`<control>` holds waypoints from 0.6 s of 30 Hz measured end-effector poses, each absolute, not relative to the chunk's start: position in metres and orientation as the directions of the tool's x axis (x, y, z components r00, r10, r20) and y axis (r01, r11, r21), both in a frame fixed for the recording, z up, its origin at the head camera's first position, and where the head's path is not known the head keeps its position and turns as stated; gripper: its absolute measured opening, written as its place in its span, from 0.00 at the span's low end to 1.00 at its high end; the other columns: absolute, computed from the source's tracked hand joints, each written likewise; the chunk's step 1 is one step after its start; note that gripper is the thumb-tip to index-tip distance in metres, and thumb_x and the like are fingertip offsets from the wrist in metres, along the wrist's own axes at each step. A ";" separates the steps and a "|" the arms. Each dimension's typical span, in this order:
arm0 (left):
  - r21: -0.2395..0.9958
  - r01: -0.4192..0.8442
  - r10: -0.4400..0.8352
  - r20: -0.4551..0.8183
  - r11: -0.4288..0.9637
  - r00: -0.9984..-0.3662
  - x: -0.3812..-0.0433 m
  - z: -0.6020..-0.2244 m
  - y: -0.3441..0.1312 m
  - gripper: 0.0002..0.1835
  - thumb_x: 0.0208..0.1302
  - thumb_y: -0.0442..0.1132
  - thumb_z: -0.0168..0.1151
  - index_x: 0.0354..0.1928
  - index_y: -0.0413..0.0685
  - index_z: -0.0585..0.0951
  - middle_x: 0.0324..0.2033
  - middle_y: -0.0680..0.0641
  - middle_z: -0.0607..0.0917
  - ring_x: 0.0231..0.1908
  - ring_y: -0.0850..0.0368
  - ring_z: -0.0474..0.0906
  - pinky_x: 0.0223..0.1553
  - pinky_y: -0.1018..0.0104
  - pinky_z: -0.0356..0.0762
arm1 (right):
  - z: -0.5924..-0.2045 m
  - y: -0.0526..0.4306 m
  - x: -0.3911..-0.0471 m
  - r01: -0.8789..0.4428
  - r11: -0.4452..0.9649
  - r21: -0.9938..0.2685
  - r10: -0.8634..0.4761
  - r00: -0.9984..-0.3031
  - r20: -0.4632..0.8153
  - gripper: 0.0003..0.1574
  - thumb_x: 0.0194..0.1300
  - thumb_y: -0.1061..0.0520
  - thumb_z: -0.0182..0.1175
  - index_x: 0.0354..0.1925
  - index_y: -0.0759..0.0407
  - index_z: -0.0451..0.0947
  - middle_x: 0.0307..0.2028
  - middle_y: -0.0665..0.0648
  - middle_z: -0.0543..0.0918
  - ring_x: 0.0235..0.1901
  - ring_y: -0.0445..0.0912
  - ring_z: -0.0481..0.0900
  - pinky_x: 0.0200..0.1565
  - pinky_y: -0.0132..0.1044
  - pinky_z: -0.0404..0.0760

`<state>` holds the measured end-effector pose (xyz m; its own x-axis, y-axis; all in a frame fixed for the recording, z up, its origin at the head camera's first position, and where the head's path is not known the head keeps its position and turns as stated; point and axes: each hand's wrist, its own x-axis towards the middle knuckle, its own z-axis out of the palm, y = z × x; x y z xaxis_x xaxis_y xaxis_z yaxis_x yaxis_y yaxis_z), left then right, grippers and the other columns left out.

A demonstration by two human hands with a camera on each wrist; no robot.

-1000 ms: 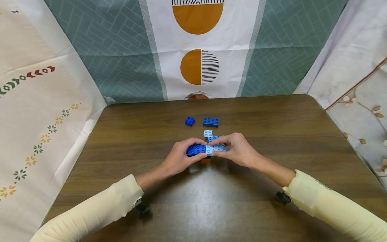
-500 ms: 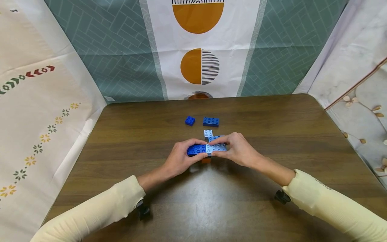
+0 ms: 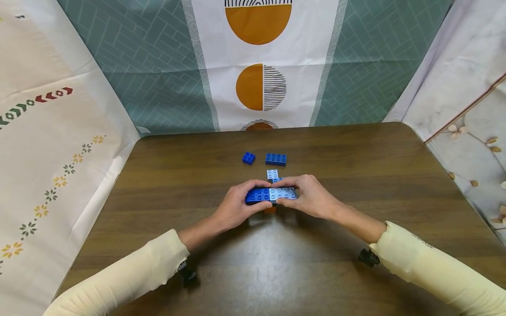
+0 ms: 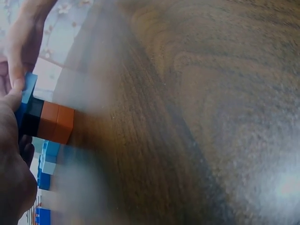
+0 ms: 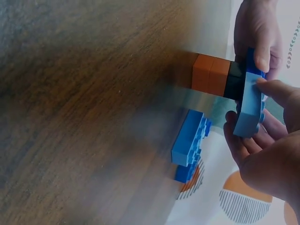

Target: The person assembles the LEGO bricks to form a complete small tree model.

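A row of two toy building bricks, a dark blue brick [image 3: 257,194] at left and a light blue brick [image 3: 282,193] at right, tops a short tower. Below them are a black brick [image 4: 33,117] and orange bricks [image 4: 56,123] standing on the table. My left hand [image 3: 237,202] grips the dark blue brick between thumb and fingers. The light blue brick is pinched by my right hand [image 3: 314,195], its thumb on the near side. Fingertips of both hands nearly meet at the joint. Whether the two upper bricks are pressed fully down is unclear.
Just behind the tower lie a small pale blue brick [image 3: 272,174] and a partly hidden blue brick [image 3: 278,180]. Farther back are a small dark blue brick [image 3: 248,158] and a longer blue brick [image 3: 276,159]. Patterned cloth [image 3: 261,87] hangs beyond the wooden table [image 3: 340,149].
My right fingers have shifted slightly and now cover more of the blue brick behind the tower. Both hands keep their hold, and the other bricks stay where they were.
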<state>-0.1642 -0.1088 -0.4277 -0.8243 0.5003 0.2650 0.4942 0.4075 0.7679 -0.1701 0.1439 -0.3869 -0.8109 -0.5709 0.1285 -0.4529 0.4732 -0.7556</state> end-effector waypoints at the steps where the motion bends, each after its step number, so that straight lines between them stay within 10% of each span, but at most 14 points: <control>1: 0.773 0.492 0.505 0.262 0.401 -0.823 -0.165 -0.427 -0.110 0.25 0.70 0.45 0.75 0.65 0.49 0.80 0.61 0.50 0.85 0.57 0.56 0.83 0.59 0.57 0.83 | -0.387 0.144 -0.171 -0.448 0.464 -0.764 -0.574 -0.809 0.126 0.26 0.67 0.59 0.76 0.61 0.60 0.86 0.56 0.57 0.89 0.54 0.49 0.86 0.54 0.48 0.87; 18: 0.751 0.521 0.495 0.299 0.405 -0.816 -0.166 -0.422 -0.124 0.17 0.69 0.42 0.75 0.57 0.50 0.86 0.53 0.52 0.88 0.49 0.59 0.85 0.48 0.60 0.87 | -0.396 0.131 -0.173 -0.438 0.423 -0.793 -0.548 -0.821 0.161 0.21 0.67 0.55 0.77 0.56 0.57 0.89 0.48 0.52 0.92 0.45 0.45 0.87 0.47 0.37 0.87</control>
<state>-0.1661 -0.1243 -0.4224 -0.8156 0.4953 0.2990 0.5214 0.4053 0.7509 -0.1732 0.1311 -0.3962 -0.8208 -0.5480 0.1609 -0.4380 0.4231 -0.7932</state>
